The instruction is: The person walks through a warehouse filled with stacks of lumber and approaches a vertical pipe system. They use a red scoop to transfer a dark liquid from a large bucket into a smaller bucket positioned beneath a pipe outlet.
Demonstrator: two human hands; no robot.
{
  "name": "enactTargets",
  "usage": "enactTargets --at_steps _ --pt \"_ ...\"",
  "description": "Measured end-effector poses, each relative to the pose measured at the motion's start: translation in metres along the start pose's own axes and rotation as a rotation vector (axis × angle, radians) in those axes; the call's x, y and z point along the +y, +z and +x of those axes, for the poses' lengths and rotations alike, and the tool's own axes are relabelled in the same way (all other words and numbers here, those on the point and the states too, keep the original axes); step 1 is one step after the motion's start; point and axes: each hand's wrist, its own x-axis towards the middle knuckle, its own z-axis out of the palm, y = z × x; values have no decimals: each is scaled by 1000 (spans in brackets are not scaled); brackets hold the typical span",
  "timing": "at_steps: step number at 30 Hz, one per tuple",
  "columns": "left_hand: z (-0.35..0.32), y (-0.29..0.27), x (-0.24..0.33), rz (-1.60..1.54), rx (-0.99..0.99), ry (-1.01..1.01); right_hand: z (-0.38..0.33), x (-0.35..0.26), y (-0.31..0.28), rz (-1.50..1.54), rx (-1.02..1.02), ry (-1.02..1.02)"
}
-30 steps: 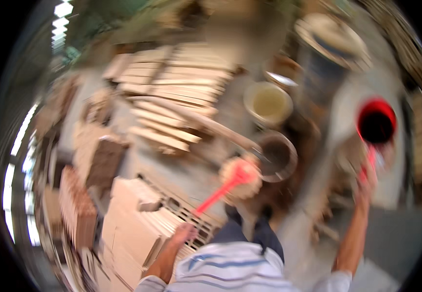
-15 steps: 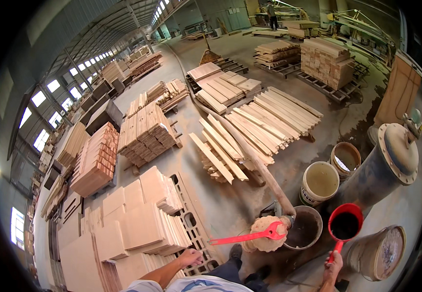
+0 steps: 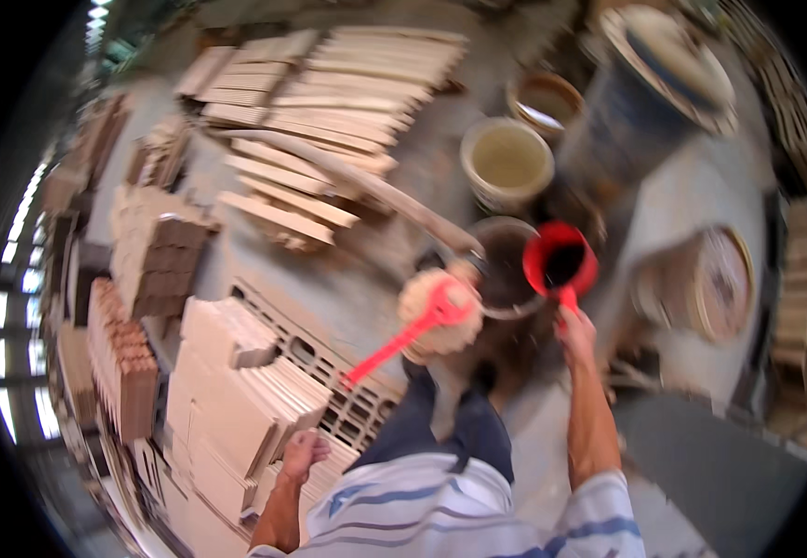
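Observation:
My right hand [image 3: 574, 337] grips the handle of a red dipper [image 3: 589, 270], whose inside looks dark. The dipper is beside the rim of a round tub [image 3: 515, 311] that holds something dark. My left hand [image 3: 305, 454] is low at the left, blurred, its fingers loosely curled with nothing seen in them. It is close to a stack of pale boards [image 3: 254, 409]; I cannot tell whether it touches them. A red long-handled tool with a rounded head [image 3: 394, 349] lies across a lumpy, round tan object [image 3: 413, 296] in front of my legs.
Beyond the tub stand a pale bucket [image 3: 507, 160] and a brown-rimmed bucket [image 3: 545, 100]. A large dark cylinder [image 3: 626, 121] is behind them. A drum [image 3: 724, 284] stands right. Loose wooden strips [image 3: 292, 209] and a thick hose [image 3: 385, 191] lie ahead.
My view has tilted down and turned right, blurring the picture. My right hand still grips the dipper, now beside the tub. My left hand remains near the boards.

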Motion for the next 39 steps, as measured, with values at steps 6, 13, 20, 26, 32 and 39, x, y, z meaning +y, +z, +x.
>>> enactTargets --at_steps 6,13,20,26,32,39 --pt "-2 4 6 64 -55 -33 -2 4 -22 -102 158 3" --pt "5 3 26 98 -30 -30 7 28 -16 -170 212 -14" --pt "5 10 28 144 -57 -44 31 75 -27 -528 281 -91" --pt "9 9 19 141 -70 -57 10 51 -10 -671 276 -100" --pt "12 13 20 156 -66 -58 10 57 -8 -693 276 -104" --pt "17 18 27 148 -99 -48 10 58 -12 -700 307 -135"
